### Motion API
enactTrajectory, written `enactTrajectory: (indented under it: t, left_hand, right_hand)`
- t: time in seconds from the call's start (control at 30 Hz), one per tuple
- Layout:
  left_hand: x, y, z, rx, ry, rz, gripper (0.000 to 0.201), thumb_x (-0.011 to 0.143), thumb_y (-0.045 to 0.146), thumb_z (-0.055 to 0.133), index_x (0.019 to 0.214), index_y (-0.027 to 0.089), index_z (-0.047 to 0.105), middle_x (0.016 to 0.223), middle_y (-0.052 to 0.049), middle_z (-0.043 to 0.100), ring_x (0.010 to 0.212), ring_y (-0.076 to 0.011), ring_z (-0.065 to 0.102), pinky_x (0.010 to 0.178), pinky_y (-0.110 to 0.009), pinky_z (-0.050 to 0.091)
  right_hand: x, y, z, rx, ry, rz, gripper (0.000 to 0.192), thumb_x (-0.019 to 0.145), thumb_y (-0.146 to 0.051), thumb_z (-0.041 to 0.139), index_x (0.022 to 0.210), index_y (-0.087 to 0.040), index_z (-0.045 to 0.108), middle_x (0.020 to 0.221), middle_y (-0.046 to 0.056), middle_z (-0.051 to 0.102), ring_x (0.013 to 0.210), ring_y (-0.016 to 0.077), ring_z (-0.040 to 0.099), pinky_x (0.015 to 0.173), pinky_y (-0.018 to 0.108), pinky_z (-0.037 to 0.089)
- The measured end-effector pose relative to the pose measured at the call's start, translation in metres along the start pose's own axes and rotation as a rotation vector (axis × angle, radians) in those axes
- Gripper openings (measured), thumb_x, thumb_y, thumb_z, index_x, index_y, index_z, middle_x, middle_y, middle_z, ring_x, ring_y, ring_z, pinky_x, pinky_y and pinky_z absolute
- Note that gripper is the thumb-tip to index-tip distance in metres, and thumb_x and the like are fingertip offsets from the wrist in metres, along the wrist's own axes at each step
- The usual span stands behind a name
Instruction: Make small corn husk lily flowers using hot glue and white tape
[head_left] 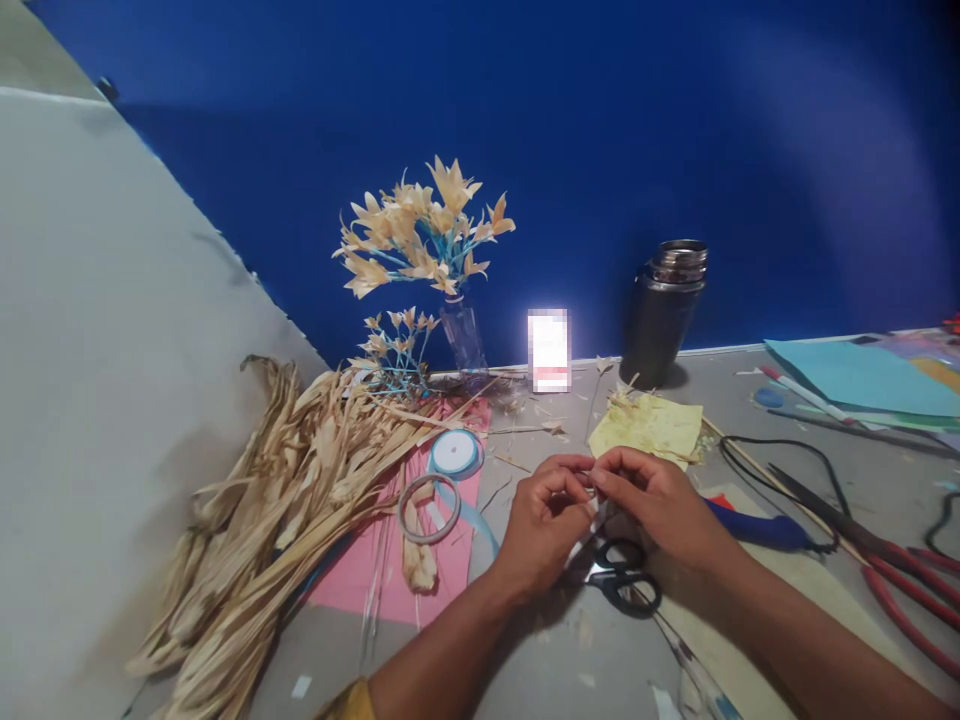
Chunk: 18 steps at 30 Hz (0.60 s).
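I have both hands meeting at table centre: my left hand (541,515) and right hand (651,500) pinch a small pale strip (592,490) between closed fingertips, too small to tell more. Black scissors (622,585) lie just below, at six o'clock. At nine o'clock sit ribbon rolls (442,480) on pink paper (390,570) and a heap of dried husks (285,500). At eleven, a vase of finished husk flowers (424,235); plenty of raw husk remains.
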<state>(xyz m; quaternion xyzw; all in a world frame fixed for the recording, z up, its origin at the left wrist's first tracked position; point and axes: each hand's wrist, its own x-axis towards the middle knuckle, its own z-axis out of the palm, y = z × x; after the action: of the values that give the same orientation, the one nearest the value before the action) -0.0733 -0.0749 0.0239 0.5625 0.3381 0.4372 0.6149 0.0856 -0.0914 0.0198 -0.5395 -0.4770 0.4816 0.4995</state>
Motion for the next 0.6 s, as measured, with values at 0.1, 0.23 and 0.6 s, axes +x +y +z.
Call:
enactTrajectory:
  t: [0.1, 0.23, 0.6]
  left_hand:
    - [0.0000, -0.0014, -0.0007, 0.047, 0.021, 0.026, 0.010, 0.068, 0.015, 0.069, 0.060, 0.018, 0.063, 0.103, -0.008, 0.064, 0.092, -0.0200, 0.062, 0.077, -0.030, 0.045]
    - [0.0008, 0.0003, -0.0015, 0.082, 0.084, 0.042, 0.010, 0.067, 0.016, 0.068, 0.059, 0.018, 0.063, 0.093, -0.006, 0.061, 0.087, -0.0182, 0.059, 0.075, -0.029, 0.042]
    - [0.0023, -0.0053, -0.0025, -0.058, 0.075, -0.053, 0.015, 0.072, 0.022, 0.072, 0.058, 0.018, 0.067, 0.083, -0.006, 0.066, 0.077, -0.0176, 0.059, 0.073, -0.029, 0.045]
  right_hand:
    - [0.0015, -0.0019, -0.0031, -0.021, -0.010, 0.009, 0.034, 0.075, -0.052, 0.077, 0.071, -0.020, 0.068, 0.061, -0.003, 0.055, 0.056, 0.0132, 0.044, 0.053, 0.027, 0.033]
    - [0.0031, -0.0026, -0.0069, -0.023, 0.038, -0.008, 0.035, 0.076, -0.053, 0.077, 0.070, -0.020, 0.066, 0.062, -0.002, 0.055, 0.056, 0.0129, 0.044, 0.052, 0.027, 0.032]
    - [0.0015, -0.0088, -0.0007, 0.329, 0.026, 0.140, 0.030, 0.065, -0.043, 0.081, 0.063, -0.017, 0.065, 0.045, -0.007, 0.045, 0.045, 0.0071, 0.031, 0.045, 0.022, 0.020]
